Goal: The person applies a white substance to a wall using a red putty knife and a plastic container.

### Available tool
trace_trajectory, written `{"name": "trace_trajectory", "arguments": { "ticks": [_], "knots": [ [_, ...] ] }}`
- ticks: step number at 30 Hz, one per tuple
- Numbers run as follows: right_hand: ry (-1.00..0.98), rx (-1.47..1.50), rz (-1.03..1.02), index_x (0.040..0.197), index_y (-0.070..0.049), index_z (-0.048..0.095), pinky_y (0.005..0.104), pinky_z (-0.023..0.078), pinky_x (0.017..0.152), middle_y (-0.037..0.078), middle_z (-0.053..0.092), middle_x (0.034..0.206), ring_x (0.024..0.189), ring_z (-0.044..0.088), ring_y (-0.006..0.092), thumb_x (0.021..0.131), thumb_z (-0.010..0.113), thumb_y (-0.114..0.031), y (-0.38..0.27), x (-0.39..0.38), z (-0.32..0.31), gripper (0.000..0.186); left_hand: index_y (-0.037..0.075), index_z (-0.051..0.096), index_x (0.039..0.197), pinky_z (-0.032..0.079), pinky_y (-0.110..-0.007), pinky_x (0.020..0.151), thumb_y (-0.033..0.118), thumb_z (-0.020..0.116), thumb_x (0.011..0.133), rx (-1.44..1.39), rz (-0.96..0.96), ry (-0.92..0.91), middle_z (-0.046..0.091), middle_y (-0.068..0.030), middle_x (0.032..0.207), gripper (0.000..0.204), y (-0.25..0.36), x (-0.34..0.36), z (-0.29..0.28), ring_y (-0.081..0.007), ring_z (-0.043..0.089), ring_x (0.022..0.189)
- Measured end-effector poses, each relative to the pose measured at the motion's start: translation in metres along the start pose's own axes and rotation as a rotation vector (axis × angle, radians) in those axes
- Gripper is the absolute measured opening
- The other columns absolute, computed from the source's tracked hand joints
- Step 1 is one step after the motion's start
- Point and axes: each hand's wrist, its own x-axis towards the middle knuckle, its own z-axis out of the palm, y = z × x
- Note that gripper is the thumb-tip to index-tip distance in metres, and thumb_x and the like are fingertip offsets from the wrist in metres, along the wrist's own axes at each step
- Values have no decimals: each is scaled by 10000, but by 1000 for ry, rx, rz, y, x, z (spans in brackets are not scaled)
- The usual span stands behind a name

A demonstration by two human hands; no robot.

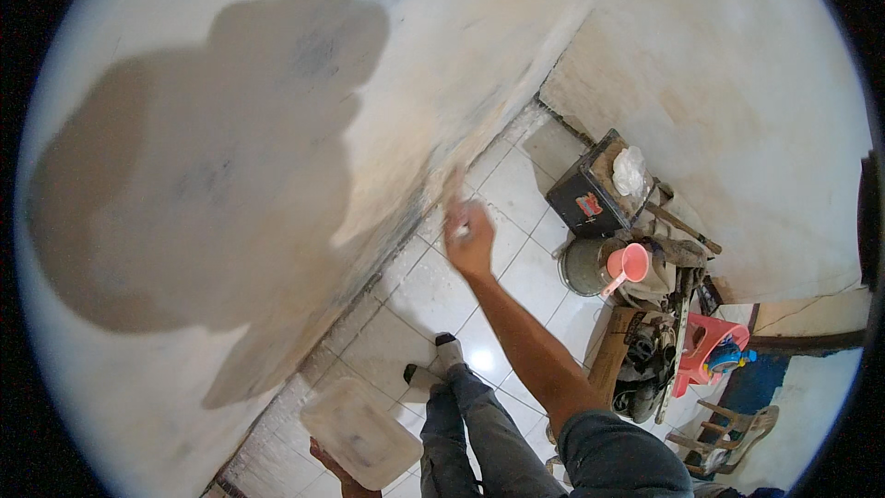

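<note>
My right arm reaches forward, and its hand [470, 235] is beside the foot of the plastered wall [277, 175]. Motion smears its fingers. They look closed round something whitish and thin, too blurred to name. At the lower left my left hand [330, 466] holds a beige rectangular board [359, 433] with rounded corners and pale smears on it. Most of the left hand's fingers are hidden beneath the board. The wall carries grey and tan patches, and a large shadow falls across it.
White floor tiles [433, 290] lie below. To the right stand a dark box [590, 194] with a white plastic bag [630, 171] on top, a bucket [583, 267], a pink dipper [634, 263], a cardboard box [608, 350], a red plastic stool [708, 341] and a beige chair [737, 438].
</note>
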Motion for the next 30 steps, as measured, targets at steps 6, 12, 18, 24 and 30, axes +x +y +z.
{"name": "trace_trajectory", "arguments": {
  "ticks": [6, 12, 18, 24, 30],
  "knots": [
    [169, 1147, 719, 906, -31, 526, 258, 467, 541, 61, 558, 809, 664, 543, 120, 913, 488, -111, 19, 119, -10, 89, 104, 452, 1261, 521, -504, 805, 592, 417, 819, -164, -118, 61, 552, -130, 1162, 659, 2, 6, 0, -316, 582, 987],
    [63, -17, -299, 856, -40, 548, 374, 491, 641, 124, 588, 883, 777, 577, 285, 724, 650, -63, -63, 83, -2, 168, 146, 406, 1326, 483, -519, 863, 665, 412, 781, -155, -183, 52, 495, -113, 1255, 752, -7, 2, -22, -326, 525, 1086],
    [-216, -133, -156, 787, -35, 571, 377, 476, 619, 140, 575, 883, 792, 565, 319, 699, 661, -33, -40, -19, -17, 126, 56, 507, 1170, 566, -436, 727, 485, 367, 904, -239, -174, 217, 601, -127, 1052, 524, 17, 1, 24, -274, 628, 868],
    [76, -182, 53, 781, -18, 497, 443, 417, 592, 157, 491, 711, 705, 520, 372, 758, 609, -36, -1, 29, -8, 116, 56, 500, 1180, 553, -455, 775, 501, 381, 894, 5, -53, 158, 588, -130, 1080, 543, 3, 6, -15, -277, 618, 910],
    [11, -78, -32, 796, -27, 564, 437, 426, 649, 170, 556, 746, 742, 533, 376, 739, 622, -66, -19, 62, 41, 90, 58, 504, 1176, 562, -433, 773, 485, 394, 902, -225, -202, 170, 594, -123, 1058, 519, 1, 0, 7, -270, 620, 906]
  ]
}}
